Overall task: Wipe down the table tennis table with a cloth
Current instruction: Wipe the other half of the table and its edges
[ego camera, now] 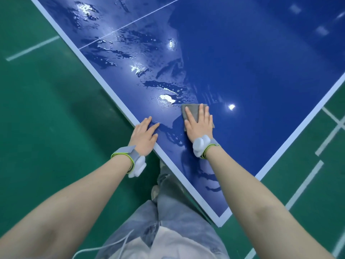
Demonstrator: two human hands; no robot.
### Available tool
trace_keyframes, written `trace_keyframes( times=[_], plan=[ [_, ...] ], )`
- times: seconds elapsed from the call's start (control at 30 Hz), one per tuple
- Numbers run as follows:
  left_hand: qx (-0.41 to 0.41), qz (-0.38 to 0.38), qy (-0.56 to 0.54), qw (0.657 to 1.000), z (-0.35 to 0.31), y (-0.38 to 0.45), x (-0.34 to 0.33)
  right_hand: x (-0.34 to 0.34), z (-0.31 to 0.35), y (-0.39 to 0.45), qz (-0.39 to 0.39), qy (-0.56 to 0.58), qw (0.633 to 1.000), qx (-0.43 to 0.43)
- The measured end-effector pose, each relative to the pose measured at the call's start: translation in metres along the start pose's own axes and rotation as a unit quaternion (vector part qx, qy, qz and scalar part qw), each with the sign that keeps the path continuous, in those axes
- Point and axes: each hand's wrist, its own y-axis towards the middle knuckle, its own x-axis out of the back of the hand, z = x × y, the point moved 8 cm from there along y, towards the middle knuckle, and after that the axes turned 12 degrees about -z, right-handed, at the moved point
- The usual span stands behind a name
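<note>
The blue table tennis table point(252, 71) with white edge lines fills the upper right, one corner pointing toward me. Wet streaks and droplets point(160, 86) shine across its left half. A grey cloth point(194, 109) lies flat on the surface near the left edge. My right hand point(199, 126) presses on the cloth with straight, spread fingers. My left hand point(143, 133) rests flat on the table's left edge, fingers straight, holding nothing.
Green sports floor point(46, 118) with white court lines surrounds the table. My legs in light jeans and a shoe point(155, 191) stand beside the near corner point(220, 224). Both wrists carry grey bands with white sensors.
</note>
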Motion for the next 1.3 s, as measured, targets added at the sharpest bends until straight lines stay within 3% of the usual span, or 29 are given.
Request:
trace_keyframes(
  times=[0.13, 0.23, 0.4, 0.47, 0.67, 0.77, 0.83, 0.97, 1.07, 1.17, 1.3],
  plan=[
    [-0.021, 0.007, 0.035, 0.999, 0.002, 0.008, 0.001, -0.001, 0.032, -0.018, 0.012, 0.004, 0.993, 0.121],
    [-0.021, 0.013, 0.057, 0.998, 0.008, 0.021, 0.007, 0.004, 0.023, -0.008, 0.005, 0.032, 0.991, 0.128],
    [-0.026, 0.021, 0.062, 0.998, 0.015, 0.052, 0.018, 0.011, -0.021, 0.039, -0.046, 0.022, 0.996, -0.077],
    [-0.043, 0.028, 0.070, 0.996, 0.017, 0.063, 0.021, 0.007, -0.019, 0.047, -0.046, -0.004, 0.993, -0.113],
    [-0.093, 0.022, 0.100, 0.990, 0.019, 0.091, 0.030, 0.003, 0.037, 0.034, -0.026, 0.036, 0.998, 0.036],
    [-0.100, 0.020, 0.102, 0.989, 0.021, 0.099, 0.034, 0.004, 0.033, 0.031, -0.030, 0.054, 0.993, 0.105],
    [-0.085, 0.015, 0.099, 0.991, 0.027, 0.108, 0.041, 0.011, 0.013, 0.041, -0.054, 0.063, 0.994, 0.066],
    [-0.062, 0.006, 0.113, 0.992, 0.037, 0.121, 0.053, 0.017, -0.033, 0.061, -0.068, 0.034, 0.988, -0.137],
    [-0.070, 0.002, 0.125, 0.990, 0.037, 0.130, 0.056, 0.015, -0.032, 0.062, -0.051, 0.012, 0.978, -0.202],
    [-0.077, -0.008, 0.126, 0.989, 0.030, 0.135, 0.056, 0.008, 0.002, 0.060, -0.047, 0.009, 0.984, -0.172],
    [-0.097, -0.020, 0.135, 0.986, 0.022, 0.142, 0.052, 0.005, 0.040, 0.049, -0.027, 0.052, 0.998, -0.033]
  ],
)
